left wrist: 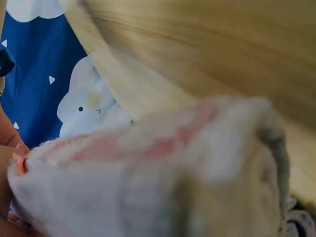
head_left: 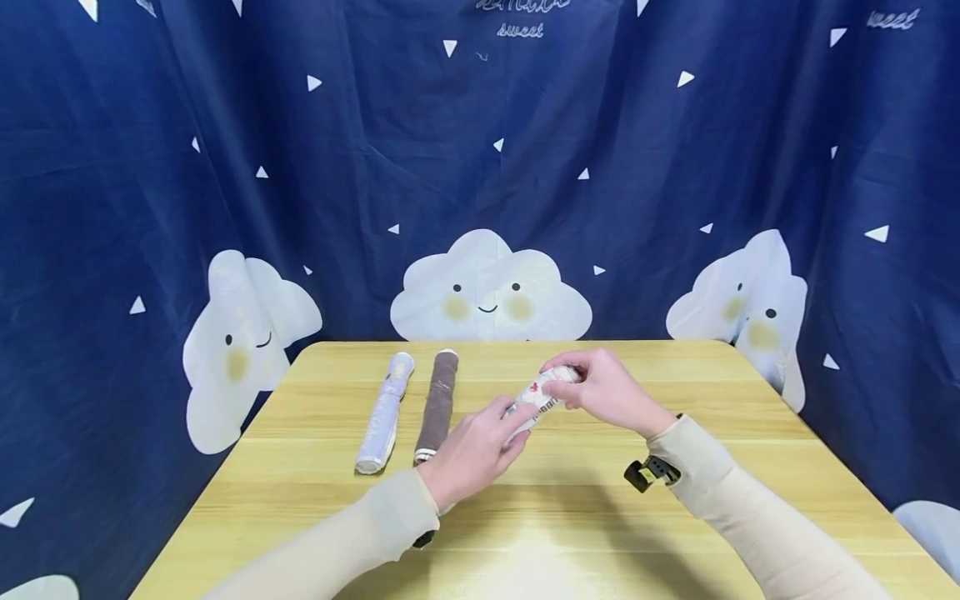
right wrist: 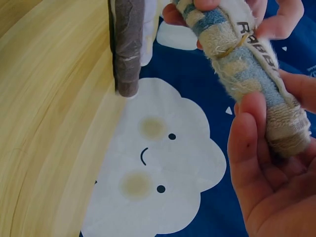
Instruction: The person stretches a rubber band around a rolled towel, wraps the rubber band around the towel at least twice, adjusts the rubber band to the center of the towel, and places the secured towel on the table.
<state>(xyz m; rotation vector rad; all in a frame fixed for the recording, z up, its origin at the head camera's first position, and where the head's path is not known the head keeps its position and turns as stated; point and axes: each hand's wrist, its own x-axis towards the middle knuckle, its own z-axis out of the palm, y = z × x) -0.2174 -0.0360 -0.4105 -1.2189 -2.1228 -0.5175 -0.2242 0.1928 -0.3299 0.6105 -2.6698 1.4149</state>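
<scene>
Both hands hold a rolled towel [head_left: 550, 392] above the table, tilted with its far end to the right. My left hand [head_left: 474, 450] grips the near, lower end, and my right hand [head_left: 606, 392] grips the far, upper end. In the right wrist view the towel roll [right wrist: 247, 74] has blue and beige checks, a white strip with dark letters, and a thin tan band [right wrist: 233, 48] round its middle. Close and blurred in the left wrist view, the towel [left wrist: 118, 192] looks whitish with pink marks.
Left of the hands, a brown rolled towel [head_left: 438, 400] and a pale lilac rolled towel [head_left: 383, 417] lie side by side on the wooden table [head_left: 300, 500]. Behind and beside the table hangs a dark blue curtain [head_left: 420, 150] with white clouds and triangles.
</scene>
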